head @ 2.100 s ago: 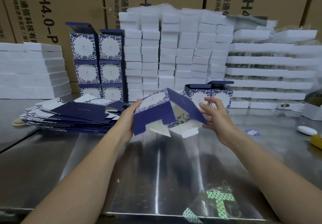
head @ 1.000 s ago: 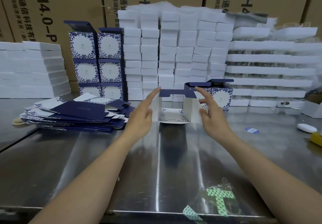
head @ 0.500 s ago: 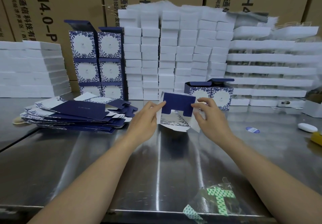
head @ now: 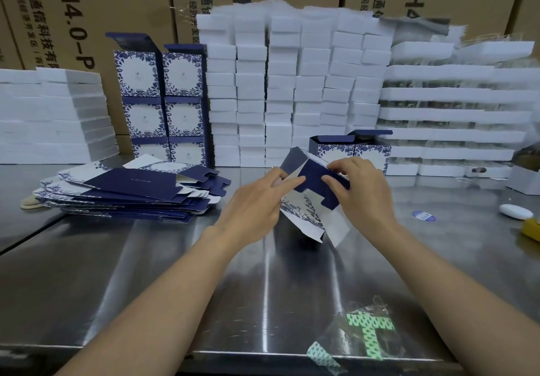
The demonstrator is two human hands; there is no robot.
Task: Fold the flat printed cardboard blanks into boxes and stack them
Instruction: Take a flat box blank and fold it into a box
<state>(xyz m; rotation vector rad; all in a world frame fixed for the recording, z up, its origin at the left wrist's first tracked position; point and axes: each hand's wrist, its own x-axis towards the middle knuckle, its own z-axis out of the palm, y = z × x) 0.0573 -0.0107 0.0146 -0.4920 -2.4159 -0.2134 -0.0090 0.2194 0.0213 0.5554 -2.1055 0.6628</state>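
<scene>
Both hands are on the half-folded box [head: 314, 200] mid-table: left hand [head: 257, 200] presses with straight fingers, right hand [head: 361, 191] pinches the navy flap [head: 315, 175]. Misaligned tabs could crease. Flat blanks [head: 131, 191] wait far left.

The right hand [head: 361, 193] covers the right part of the half-folded box [head: 309, 200], so the flap under its fingers is hidden. The left hand [head: 257, 200] hides the box's left edge. Behind the box, the 2 finished boxes [head: 350, 149] show only their upper parts. The big brown cartons [head: 111, 1] are cut by the top edge, and their print is incomplete. The yellow thing [head: 532, 229] is cut by the right edge. The white trays [head: 455, 106] are blurred; what they contain cannot be told.
</scene>
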